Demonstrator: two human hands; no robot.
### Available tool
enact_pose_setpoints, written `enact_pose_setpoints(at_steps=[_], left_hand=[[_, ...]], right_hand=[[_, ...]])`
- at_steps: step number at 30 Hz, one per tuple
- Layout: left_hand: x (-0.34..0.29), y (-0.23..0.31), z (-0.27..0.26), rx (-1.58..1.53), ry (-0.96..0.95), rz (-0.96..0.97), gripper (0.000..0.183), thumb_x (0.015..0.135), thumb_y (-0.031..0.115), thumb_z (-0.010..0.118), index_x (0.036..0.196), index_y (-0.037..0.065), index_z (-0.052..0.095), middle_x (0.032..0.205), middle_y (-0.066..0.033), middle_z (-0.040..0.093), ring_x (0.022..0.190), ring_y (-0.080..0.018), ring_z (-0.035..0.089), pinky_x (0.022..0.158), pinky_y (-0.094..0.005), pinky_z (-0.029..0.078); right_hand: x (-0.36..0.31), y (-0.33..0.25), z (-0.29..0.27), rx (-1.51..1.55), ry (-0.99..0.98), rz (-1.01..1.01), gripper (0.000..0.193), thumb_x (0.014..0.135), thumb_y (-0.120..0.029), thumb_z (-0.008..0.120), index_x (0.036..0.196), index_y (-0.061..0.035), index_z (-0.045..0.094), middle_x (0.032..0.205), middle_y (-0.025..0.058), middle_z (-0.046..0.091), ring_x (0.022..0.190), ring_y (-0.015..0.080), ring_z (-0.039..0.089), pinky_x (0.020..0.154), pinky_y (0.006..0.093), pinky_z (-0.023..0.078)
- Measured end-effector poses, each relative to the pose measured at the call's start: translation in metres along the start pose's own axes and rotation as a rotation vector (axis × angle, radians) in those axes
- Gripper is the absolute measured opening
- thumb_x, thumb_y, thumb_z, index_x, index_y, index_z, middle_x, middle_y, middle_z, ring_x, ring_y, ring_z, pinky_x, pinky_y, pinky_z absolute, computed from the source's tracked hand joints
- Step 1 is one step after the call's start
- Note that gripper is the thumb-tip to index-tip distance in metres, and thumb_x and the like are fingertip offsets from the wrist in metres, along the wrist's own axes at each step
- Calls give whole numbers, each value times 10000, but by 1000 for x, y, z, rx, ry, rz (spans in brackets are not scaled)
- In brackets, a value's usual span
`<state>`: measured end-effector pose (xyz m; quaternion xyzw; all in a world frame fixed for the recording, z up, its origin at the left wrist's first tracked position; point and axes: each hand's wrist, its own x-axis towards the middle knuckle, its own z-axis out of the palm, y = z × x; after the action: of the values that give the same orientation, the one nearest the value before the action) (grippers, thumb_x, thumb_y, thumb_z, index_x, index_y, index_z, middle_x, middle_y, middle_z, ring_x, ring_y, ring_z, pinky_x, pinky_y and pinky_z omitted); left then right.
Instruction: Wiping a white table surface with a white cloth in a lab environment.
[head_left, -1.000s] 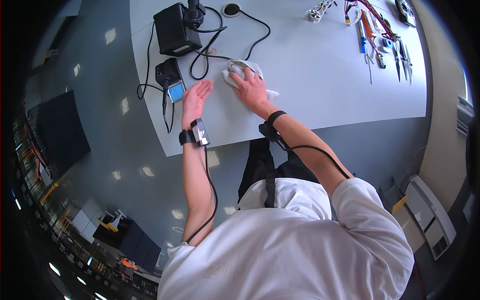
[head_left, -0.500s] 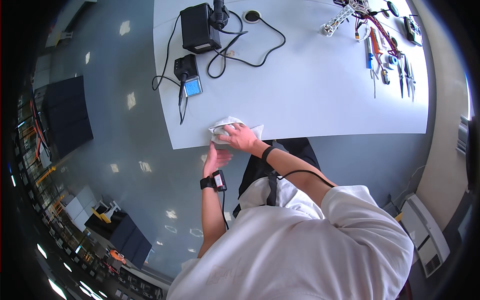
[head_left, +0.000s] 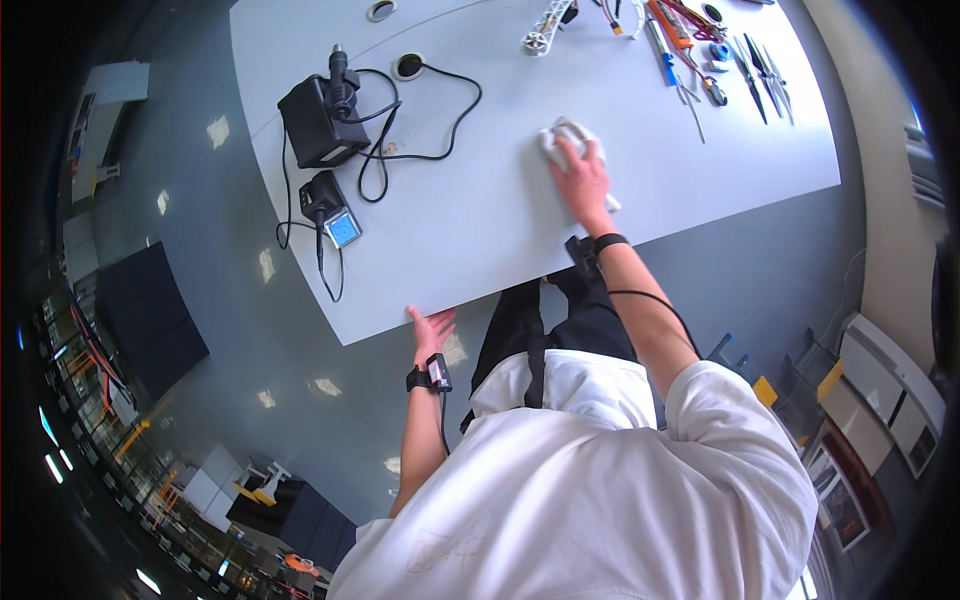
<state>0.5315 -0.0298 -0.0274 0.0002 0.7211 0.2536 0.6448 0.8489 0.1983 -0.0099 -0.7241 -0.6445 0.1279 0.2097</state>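
Observation:
My right hand (head_left: 583, 187) presses a white cloth (head_left: 561, 130) flat on the white table (head_left: 470, 215), its fingers curled over the bunched cloth. A corner of the cloth sticks out beside my wrist. My left hand (head_left: 432, 330) is at the table's front edge, palm partly upturned and fingers apart, holding nothing. Nearest to it on the table is a soldering iron (head_left: 321, 240) in a black stand with a blue sponge (head_left: 343, 229).
A black station box (head_left: 315, 125) with a black handpiece and looping cable stands at the left. Toward the far right lie a white drone frame arm (head_left: 550, 25), a blue-handled tool (head_left: 664, 55), black propellers (head_left: 762, 75) and a roll of blue tape (head_left: 718, 51).
My right hand has carried the cloth from the front edge farther onto the table and to the right. My left hand has come apart from it. The whole view has turned and shifted.

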Motion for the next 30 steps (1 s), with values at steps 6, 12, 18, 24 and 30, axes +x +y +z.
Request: enact_pose_setpoints(at_steps=[6,12,18,24,30], left_hand=[[1,2,-1,-45,-28,-13,952,822,748,81,1267,-24,415,1181,-202,565,1127,-271,532,925,-418,414],[-1,4,-2,-66,-74,-31,949,823,745,76,1288,-21,387,1221,-197,539,1174,-272,491,961,-429,379],[-3,3,-2,-134,-83,-13,934,834,734,97,1306,-29,356,1263,-212,498,1194,-282,470,971,-430,371],[-13,12,15,-241,-53,-28,882,865,691,97,1354,-18,287,1345,-203,415,1252,-282,402,1004,-414,346],[-14,16,21,-325,-16,-51,866,864,692,99,1341,1,310,1324,-176,441,1242,-270,412,997,-423,342]], right_hand=[[0,112,-72,-137,185,402,407,776,-270,637,1159,-297,504,1153,118,459,928,348,591,726,441,516],[-4,120,-63,-168,301,539,390,787,-285,614,1158,-293,492,1127,121,450,951,355,576,742,444,513],[-3,33,-20,-68,149,298,417,742,-218,654,1134,-272,524,1110,115,468,926,351,574,727,441,509],[-48,-77,39,114,-122,-61,448,720,-203,669,1144,-269,539,1147,117,483,917,332,574,742,407,504],[-113,-145,59,164,-275,-371,461,720,-177,647,1152,-280,524,1081,104,501,859,298,571,668,371,501]])
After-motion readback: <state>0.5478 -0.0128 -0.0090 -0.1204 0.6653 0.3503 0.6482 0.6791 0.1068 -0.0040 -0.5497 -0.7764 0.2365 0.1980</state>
